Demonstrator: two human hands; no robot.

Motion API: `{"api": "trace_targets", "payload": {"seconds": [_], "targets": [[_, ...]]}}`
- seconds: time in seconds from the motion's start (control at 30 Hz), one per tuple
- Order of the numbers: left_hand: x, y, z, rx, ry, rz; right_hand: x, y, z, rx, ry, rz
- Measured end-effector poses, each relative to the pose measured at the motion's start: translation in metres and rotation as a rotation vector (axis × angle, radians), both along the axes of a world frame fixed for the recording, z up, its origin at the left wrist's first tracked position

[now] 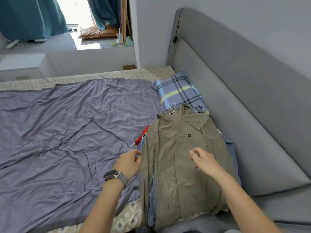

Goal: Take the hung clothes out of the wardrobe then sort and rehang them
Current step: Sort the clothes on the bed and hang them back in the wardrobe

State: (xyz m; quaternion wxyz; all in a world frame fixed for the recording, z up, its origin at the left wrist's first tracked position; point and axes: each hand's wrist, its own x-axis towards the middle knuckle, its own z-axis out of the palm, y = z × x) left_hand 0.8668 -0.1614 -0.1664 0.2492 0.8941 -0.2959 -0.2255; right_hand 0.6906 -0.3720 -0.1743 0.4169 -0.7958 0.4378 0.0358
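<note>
An olive-green long-sleeved top (178,148) lies flat on top of a pile of clothes on the bed, still on a white hanger (173,109) whose hook pokes out at the collar. A blue garment (152,197) and a red one (141,137) show at the pile's edges beneath it. My left hand (130,163), with a watch on the wrist, hovers at the top's left edge with loosely curled fingers that hold nothing. My right hand (204,161) hovers over the middle of the top, fingers also loosely curled and empty.
The bed carries a wrinkled purple sheet (67,125) spread to the left. A plaid pillow (178,93) lies by the grey padded headboard (235,91) on the right. A white nightstand (21,64) and teal curtains (32,17) stand beyond the bed.
</note>
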Motion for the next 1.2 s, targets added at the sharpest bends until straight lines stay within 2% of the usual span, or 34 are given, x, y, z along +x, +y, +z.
{"api": "trace_targets", "payload": {"seconds": [0.3,0.53,0.73,0.87,1.03,1.2], "targets": [[0.031,-0.043,-0.001,0.063,0.020,0.027,0.061,-0.029,-0.030,0.131,0.007,0.086],[0.029,-0.116,0.001,0.103,0.001,0.153,0.103,-0.127,-0.047,0.150,-0.043,0.227],[0.013,-0.193,-0.015,0.097,0.126,0.260,0.111,-0.243,-0.079,0.062,0.070,0.291],[-0.001,-0.234,-0.034,0.020,0.187,0.376,0.126,-0.303,-0.119,0.014,0.139,0.369],[-0.001,-0.250,-0.051,0.014,0.196,0.476,0.159,-0.351,-0.148,-0.232,0.273,0.500],[0.005,-0.251,-0.057,0.056,0.203,0.535,0.185,-0.383,-0.173,-0.238,0.409,0.509]]}}
